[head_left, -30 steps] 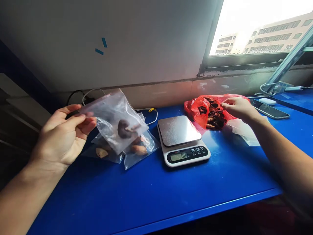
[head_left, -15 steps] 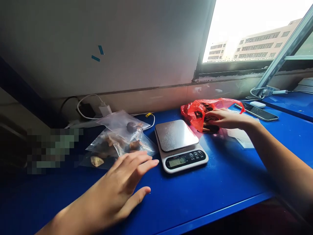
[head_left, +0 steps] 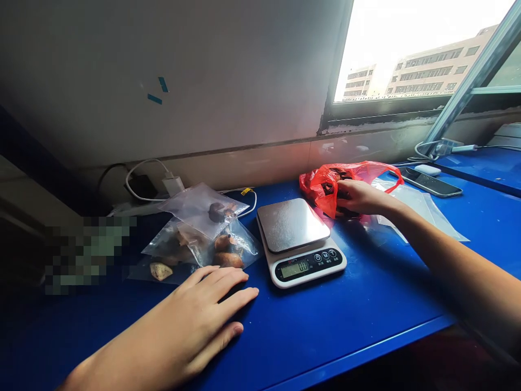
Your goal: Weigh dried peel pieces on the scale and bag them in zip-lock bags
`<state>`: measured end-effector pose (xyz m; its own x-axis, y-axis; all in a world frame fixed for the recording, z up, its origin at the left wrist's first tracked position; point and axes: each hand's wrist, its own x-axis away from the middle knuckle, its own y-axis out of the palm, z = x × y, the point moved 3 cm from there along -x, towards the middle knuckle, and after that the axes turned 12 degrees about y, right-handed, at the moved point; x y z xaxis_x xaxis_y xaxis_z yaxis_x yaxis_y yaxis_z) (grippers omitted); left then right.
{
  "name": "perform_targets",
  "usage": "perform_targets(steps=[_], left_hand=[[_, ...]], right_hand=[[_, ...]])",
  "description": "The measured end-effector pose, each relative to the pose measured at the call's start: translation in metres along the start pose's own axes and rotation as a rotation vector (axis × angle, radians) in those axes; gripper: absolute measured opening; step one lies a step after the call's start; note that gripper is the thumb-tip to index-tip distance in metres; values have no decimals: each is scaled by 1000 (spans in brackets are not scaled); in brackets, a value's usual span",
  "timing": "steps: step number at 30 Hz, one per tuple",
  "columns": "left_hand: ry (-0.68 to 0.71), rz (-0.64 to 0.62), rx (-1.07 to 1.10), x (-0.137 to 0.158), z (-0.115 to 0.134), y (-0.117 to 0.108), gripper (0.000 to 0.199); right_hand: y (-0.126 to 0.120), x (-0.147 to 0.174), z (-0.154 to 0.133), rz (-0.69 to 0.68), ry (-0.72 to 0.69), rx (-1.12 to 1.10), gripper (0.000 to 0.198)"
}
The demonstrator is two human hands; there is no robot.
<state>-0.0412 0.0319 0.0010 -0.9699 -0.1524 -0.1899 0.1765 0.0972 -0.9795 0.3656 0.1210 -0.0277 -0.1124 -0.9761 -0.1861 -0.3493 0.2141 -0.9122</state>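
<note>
Head view, looking down on a blue table (head_left: pixel 309 336). From my remote seat I find the red bag (head_left: pixel 319 198) behind and to the right of the scale (head_left: pixel 293 225), its mouth slack and dark pieces (head_left: pixel 341 174) showing inside. The right hand (head_left: pixel 364 196) reaches into that mouth; its fingertips are covered, so I cannot tell whether they pinch anything. The left hand (head_left: pixel 203 309) is palm down, fingers loosely spread, in front of the filled clear bags (head_left: pixel 189 203).

Hazards, as I judge them: the thin plastic may snag on the right hand, and an outward pull could then tip the red bag and spill dark pieces over the table. The bag sits just beside the scale (whose display (head_left: pixel 296 269) appears to read 0.0), so a sagging fold could lean on the plate and disturb the reading. A sideways sweep of the left hand could push the clear bags or nudge the scale.

Obscured: how much the red bag holds; the near edge of the clear bags, behind the left fingers, where I cannot settle whether there is contact; part of the flat plastic (head_left: pixel 442 217), crossed by the right arm; and, at far left, whatever lies under a pixelated patch (head_left: pixel 89 255). Both arms run out of frame.
</note>
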Motion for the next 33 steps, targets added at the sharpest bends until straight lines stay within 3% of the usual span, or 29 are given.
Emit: perform_targets(steps=[7, 13, 17, 20, 22, 27, 29, 33], left_hand=[[19, 6, -20, 2, 0, 0, 40], [47, 4, -44, -1, 1, -2, 38], [33, -21, -39, 0, 0, 0, 40], [18, -26, -23, 1, 0, 1, 40], [5, -50, -20, 1, 0, 1, 38], [-29, -143, -3, 1, 0, 1, 35], [-25, -157, -11, 2, -1, 1, 35], [-10, -168, -37, 3, -2, 1, 39]], right_hand=[[-14, -1, 1, 205, 94, -102, 12], [-37, 11, -4, 544, 187, -243, 22], [-46, 27, -27, 695, 130, -329, 29], [-48, 48, -61, 789, -63, -389, 24], [-43, 63, -86, 759, -223, -379, 19], [-13, 78, -124, 491, -535, -266, 23], [0, 74, -126, 390, -591, -212, 22], [12, 62, -116, 274, -562, -146, 22]])
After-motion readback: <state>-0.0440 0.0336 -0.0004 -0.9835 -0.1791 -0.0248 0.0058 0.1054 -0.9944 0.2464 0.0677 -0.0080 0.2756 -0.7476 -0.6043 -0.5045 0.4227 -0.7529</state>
